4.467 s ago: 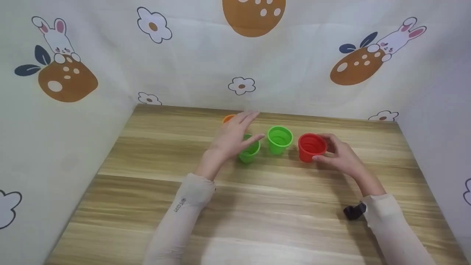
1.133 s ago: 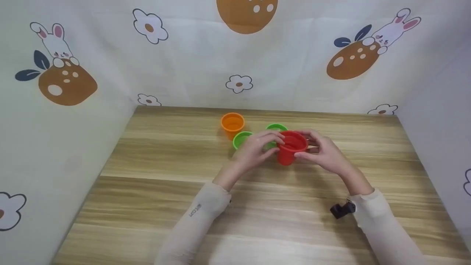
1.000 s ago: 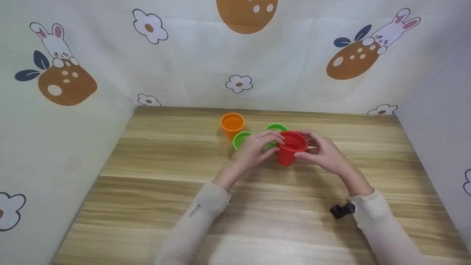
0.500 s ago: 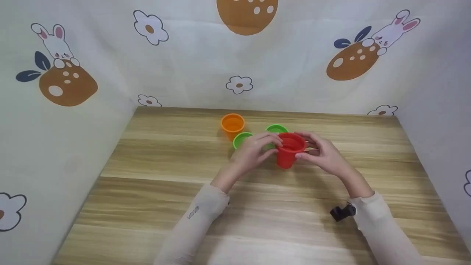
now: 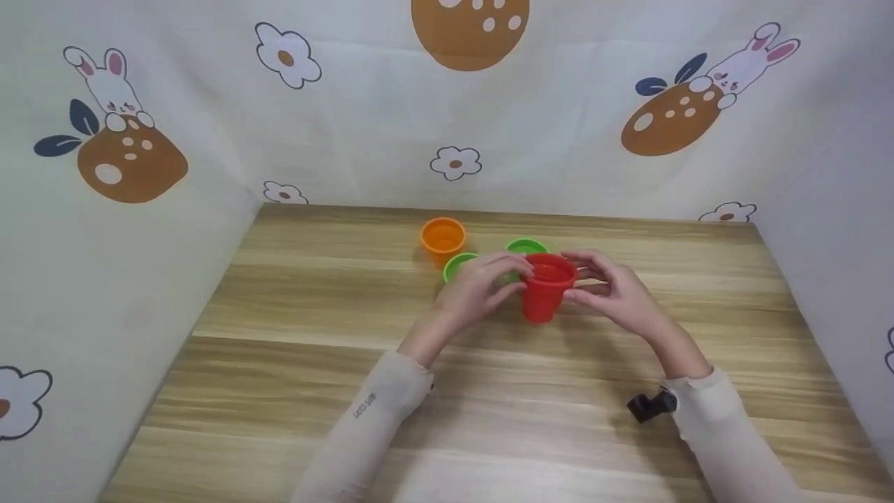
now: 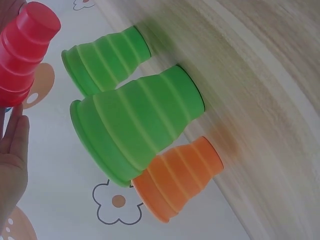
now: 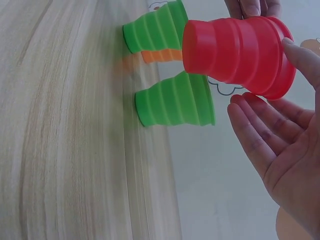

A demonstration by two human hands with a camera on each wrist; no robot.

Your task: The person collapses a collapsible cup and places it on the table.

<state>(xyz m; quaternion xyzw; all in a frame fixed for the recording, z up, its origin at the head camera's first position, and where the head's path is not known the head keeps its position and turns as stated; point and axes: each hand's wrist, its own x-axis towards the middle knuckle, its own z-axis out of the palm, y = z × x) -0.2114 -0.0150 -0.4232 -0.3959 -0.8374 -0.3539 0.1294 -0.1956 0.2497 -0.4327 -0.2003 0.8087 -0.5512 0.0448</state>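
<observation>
A red ribbed cup (image 5: 548,290) is held upright in the air in front of the other cups. My left hand (image 5: 482,283) pinches its left rim, fingers over the edge and thumb outside. On the cup's right side is my right hand (image 5: 614,293), spread with fairly straight fingers; the right wrist view shows its thumb at the rim and its fingertips close beneath the red cup (image 7: 235,55). Two green cups (image 5: 527,246) (image 6: 140,117) and an orange cup (image 5: 443,237) stand upright on the table, the green ones partly hidden by my left hand and the red cup.
The wooden table (image 5: 279,391) meets a patterned cloth wall (image 5: 363,140) behind the cups, with more cloth on both sides. A small black device (image 5: 651,405) hangs at my right cuff.
The red cup went from the table at right, in my right hand, to midair between both hands. My left hand came to its rim. Lately the cup shifted slightly left and nearer, away from my right fingers.
</observation>
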